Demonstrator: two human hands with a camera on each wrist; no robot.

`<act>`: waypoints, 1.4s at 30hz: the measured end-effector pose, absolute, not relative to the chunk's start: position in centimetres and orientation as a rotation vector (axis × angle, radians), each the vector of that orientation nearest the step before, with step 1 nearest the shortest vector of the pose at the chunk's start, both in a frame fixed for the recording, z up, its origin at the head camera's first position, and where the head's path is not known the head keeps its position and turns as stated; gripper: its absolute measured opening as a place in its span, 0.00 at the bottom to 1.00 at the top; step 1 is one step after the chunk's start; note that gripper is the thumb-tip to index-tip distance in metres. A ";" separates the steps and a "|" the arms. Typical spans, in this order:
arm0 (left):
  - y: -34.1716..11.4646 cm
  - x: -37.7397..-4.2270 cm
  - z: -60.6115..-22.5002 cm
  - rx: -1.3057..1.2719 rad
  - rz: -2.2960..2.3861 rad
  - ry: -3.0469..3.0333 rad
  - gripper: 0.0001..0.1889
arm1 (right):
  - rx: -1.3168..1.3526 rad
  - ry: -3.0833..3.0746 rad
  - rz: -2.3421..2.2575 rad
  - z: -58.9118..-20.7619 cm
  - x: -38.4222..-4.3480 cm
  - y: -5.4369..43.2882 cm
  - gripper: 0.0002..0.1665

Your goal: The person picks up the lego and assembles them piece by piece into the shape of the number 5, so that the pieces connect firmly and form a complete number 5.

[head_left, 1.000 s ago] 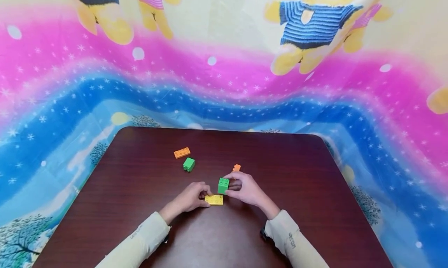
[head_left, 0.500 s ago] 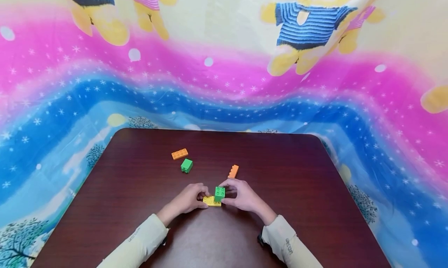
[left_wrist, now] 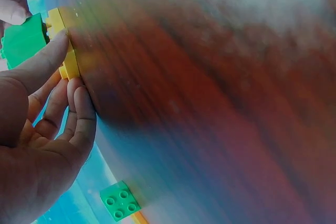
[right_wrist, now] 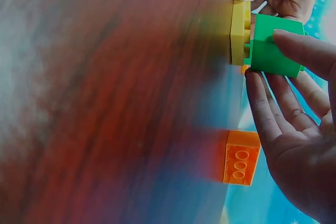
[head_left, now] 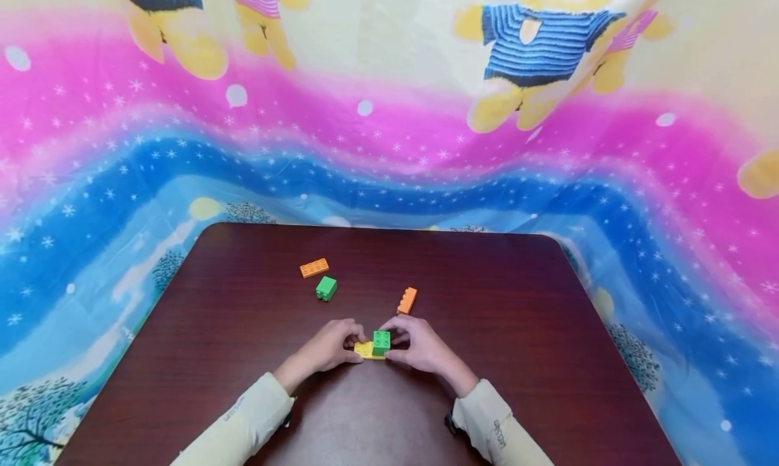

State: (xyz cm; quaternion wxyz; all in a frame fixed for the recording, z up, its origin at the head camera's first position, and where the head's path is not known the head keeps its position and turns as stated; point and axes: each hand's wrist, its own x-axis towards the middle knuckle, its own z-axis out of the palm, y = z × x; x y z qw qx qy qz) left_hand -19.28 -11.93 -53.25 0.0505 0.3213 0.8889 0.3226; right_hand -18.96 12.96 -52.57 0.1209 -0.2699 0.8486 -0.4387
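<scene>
On the table, a flat yellow building brick (head_left: 363, 350) lies with its studs up. My left hand (head_left: 328, 345) pinches its left end between thumb and fingers. Over the right end of it stands a square green building brick (head_left: 381, 342), held by my right hand (head_left: 422, 344). In the right wrist view, the thumb presses one side of the green brick (right_wrist: 268, 53) and the fingers lie along the other. Some studs of the yellow brick (right_wrist: 240, 32) still show in a narrow gap below the green one.
Farther back on the brown table (head_left: 487, 283) lie a second green brick (head_left: 326, 288) and a flat orange brick (head_left: 314, 268). Another orange brick (head_left: 407, 300) rests on its side just beyond my right hand. A patterned cloth (head_left: 389, 148) hangs behind the table.
My right hand has brought the green brick down and left, from above the yellow brick's right end onto it. The left hand keeps its hold on the yellow brick.
</scene>
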 end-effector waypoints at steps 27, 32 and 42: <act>-11.7 -19.5 -53.3 0.954 0.963 2.706 0.13 | -0.827 2.518 -1.251 -52.7 -19.1 12.4 0.21; -11.7 -19.5 -53.3 0.954 0.960 2.711 0.13 | -0.800 2.518 -1.238 -52.5 -19.1 12.4 0.20; -11.8 -19.4 -53.4 0.965 0.963 2.711 0.13 | -0.768 2.527 -1.211 -52.5 -19.1 12.2 0.20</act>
